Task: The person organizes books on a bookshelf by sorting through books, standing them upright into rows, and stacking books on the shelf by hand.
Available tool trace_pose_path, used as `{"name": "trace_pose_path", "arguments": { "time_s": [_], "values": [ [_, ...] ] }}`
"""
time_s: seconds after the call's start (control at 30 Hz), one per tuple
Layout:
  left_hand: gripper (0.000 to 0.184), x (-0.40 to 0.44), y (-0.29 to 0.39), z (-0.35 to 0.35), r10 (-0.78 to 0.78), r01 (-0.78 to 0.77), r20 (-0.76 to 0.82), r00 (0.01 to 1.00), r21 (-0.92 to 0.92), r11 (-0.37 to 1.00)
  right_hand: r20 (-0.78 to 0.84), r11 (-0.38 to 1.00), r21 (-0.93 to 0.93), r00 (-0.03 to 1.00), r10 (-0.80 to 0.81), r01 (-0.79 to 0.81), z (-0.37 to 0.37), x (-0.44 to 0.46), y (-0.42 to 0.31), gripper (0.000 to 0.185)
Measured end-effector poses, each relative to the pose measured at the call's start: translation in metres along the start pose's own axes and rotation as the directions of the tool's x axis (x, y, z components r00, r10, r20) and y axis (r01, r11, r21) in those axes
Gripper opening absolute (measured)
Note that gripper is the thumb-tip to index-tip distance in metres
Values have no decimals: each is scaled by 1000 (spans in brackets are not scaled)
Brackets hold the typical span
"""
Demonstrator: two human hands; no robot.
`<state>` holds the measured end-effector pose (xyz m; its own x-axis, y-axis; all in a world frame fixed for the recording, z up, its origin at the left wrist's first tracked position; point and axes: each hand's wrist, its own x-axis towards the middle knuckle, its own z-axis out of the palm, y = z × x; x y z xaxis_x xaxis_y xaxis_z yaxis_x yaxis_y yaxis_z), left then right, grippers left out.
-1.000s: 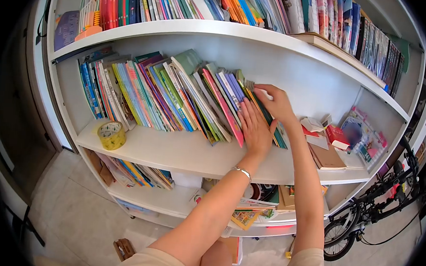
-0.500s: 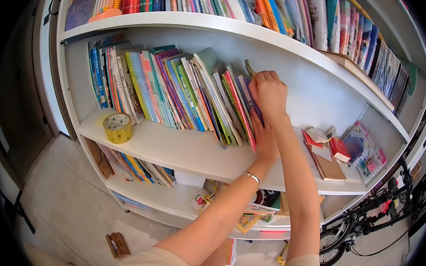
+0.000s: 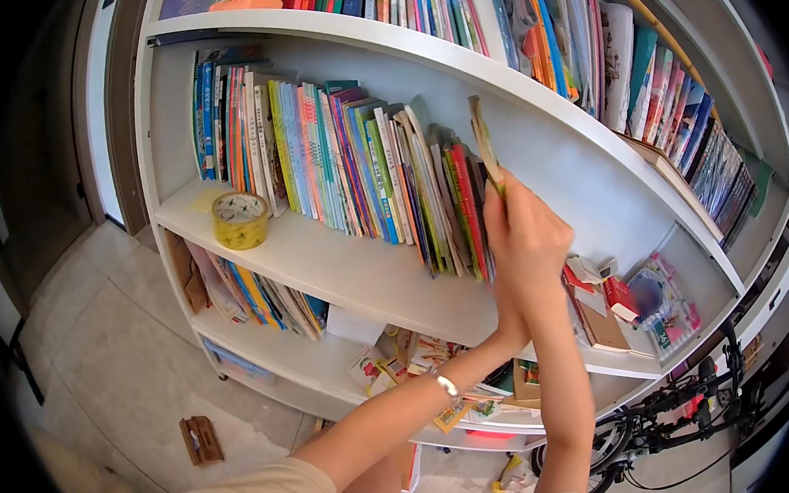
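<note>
My right hand [image 3: 535, 242] is closed on the lower part of a thin book [image 3: 480, 130], seen almost edge-on with a worn yellowish-green edge. The book stands tilted, its top pointing up and left. My left hand [image 3: 509, 319] is mostly hidden behind my right wrist, close to the right end of the book row; its fingers cannot be seen. Beside the hands, a row of leaning books [image 3: 363, 168] fills the left part of the middle shelf, with a red book [image 3: 467, 197] near its right end.
A roll of yellow tape [image 3: 240, 221] sits at the middle shelf's front left. Notebooks and small items [image 3: 603, 309] lie at its right. The upper shelf [image 3: 336, 28] holds more books. A bicycle [image 3: 673, 426] stands at right; a brown object [image 3: 201, 441] lies on the floor.
My right hand has moved down and right, and more of the thin book now shows above it. My left hand has slipped behind my right wrist. The whole view has shifted slightly.
</note>
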<state>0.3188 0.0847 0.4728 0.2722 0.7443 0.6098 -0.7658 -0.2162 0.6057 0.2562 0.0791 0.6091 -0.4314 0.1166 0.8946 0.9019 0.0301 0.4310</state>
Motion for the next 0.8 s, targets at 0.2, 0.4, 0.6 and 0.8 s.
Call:
{"name": "trace_pose_path", "arguments": {
  "time_s": [0.2,0.4,0.6,0.8],
  "values": [
    [57,-16,91,-6,382,-311,-206,901,307,899,324,909,387,946,25,-156,-63,25,-29,32],
    [50,21,92,3,426,-269,-370,825,406,873,484,655,354,730,482,-667,-66,-63,32,55],
    [54,13,90,-13,429,-292,-379,820,368,883,582,860,243,777,240,-448,-46,-133,38,60],
    [44,14,100,-19,473,-398,-337,814,271,877,618,946,18,747,244,-324,-55,-126,37,51]
  ]
}}
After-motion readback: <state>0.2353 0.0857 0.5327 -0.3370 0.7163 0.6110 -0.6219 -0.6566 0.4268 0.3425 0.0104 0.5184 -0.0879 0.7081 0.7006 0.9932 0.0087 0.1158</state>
